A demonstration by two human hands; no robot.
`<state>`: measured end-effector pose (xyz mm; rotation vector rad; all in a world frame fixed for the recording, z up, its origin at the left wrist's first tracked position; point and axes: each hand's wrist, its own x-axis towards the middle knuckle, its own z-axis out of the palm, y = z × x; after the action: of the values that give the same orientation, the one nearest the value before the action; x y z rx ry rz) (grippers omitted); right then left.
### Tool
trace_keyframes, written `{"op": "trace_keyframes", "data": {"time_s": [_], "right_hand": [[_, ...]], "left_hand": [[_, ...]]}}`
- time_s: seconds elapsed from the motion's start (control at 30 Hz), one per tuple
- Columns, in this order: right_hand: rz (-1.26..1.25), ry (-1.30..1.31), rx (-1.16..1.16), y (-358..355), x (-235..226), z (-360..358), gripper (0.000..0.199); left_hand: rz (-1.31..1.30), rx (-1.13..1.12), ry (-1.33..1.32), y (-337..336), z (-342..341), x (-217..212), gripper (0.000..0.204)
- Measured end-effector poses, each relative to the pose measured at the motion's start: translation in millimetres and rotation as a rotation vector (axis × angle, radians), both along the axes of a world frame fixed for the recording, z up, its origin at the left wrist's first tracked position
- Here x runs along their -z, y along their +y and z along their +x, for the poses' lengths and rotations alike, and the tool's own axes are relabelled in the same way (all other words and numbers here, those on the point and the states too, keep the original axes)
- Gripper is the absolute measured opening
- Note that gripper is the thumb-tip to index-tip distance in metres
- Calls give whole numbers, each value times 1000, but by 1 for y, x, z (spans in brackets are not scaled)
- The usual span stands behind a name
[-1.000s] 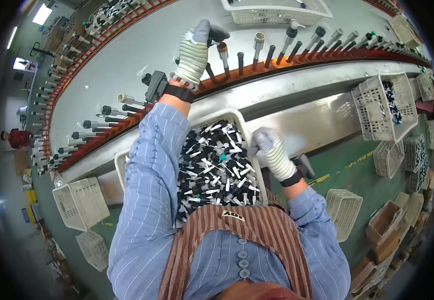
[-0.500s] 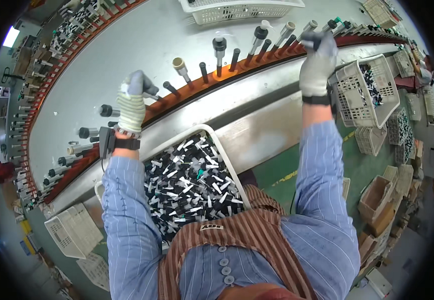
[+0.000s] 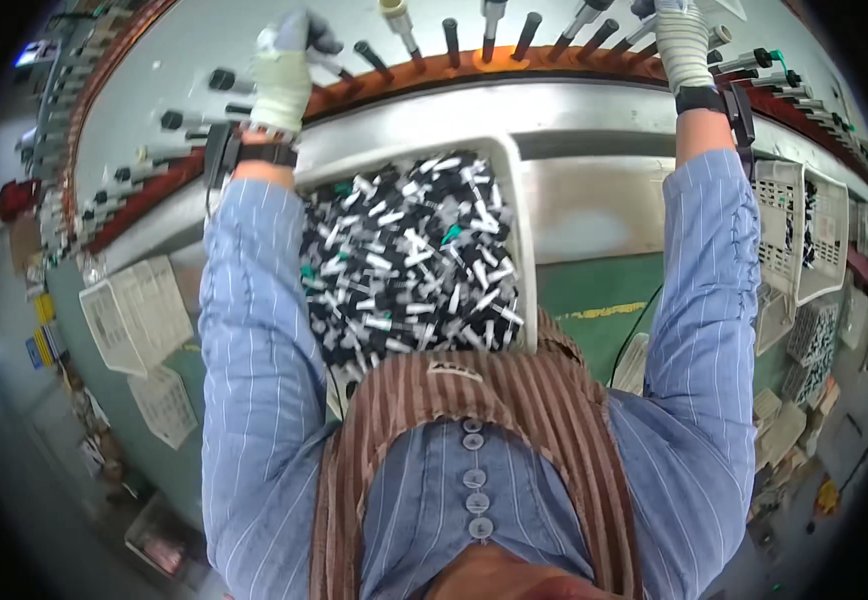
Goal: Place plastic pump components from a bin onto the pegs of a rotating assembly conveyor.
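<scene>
My left hand (image 3: pixel 285 72), in a pale glove with grey fingertips, is closed at a slanting grey post on the orange-brown rail (image 3: pixel 434 70). Whatever its fingers pinch is hidden. Far to the right, my right hand (image 3: pixel 681 45) is gloved too, its fingers curled by another slanting grey part on the rail; the upper picture edge partly cuts it off. Between the hands stand bare black posts (image 3: pixel 452 42) and a clear-sided piece with a cream top (image 3: pixel 395 20). Below the rail, a white bin (image 3: pixel 526 240) holds heaped black-and-white pump heads (image 3: pixel 409 250), a few green.
A metal ledge (image 3: pixel 574 105) runs along the rail's near side. White crates (image 3: pixel 136 312) stand at the lower left. To the right, a white basket (image 3: pixel 822 245) holds more small parts, with further crates beyond. A black cord (image 3: pixel 637 335) hangs beside my right sleeve.
The view has shifted, so the bin and rail sit differently in it. Both hands appear higher in the picture, and my right hand has moved farther right along the rail. My left stays by its post.
</scene>
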<state>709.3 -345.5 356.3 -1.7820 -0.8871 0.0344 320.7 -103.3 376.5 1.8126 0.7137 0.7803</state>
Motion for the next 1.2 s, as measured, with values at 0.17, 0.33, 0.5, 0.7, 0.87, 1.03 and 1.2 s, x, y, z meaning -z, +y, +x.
{"op": "trace_keyframes", "data": {"time_s": [0.17, 0.33, 0.5, 0.7, 0.87, 1.03, 1.2], "right_hand": [[-16, -152, 195, -15, -39, -102, 46], [-270, -247, -145, -64, 3, -253, 29], [-828, -479, -257, -47, 74, -327, 20], [-817, -326, -322, -42, 117, -333, 23], [-814, 3, -445, -73, 68, -342, 37], [-373, 108, -410, -104, 31, -352, 39], [-197, 666, -253, -129, 18, -340, 26]], "left_hand": [[393, -252, 223, -12, -38, -2, 39], [414, 21, 70, -113, -94, 32, 19], [825, 568, 774, -166, -58, 88, 23], [841, 671, 854, -162, -47, 101, 24], [767, 819, 587, -157, -87, 111, 39], [568, 703, 514, -168, -109, 79, 35], [83, 371, 200, -164, -119, 73, 28]]}}
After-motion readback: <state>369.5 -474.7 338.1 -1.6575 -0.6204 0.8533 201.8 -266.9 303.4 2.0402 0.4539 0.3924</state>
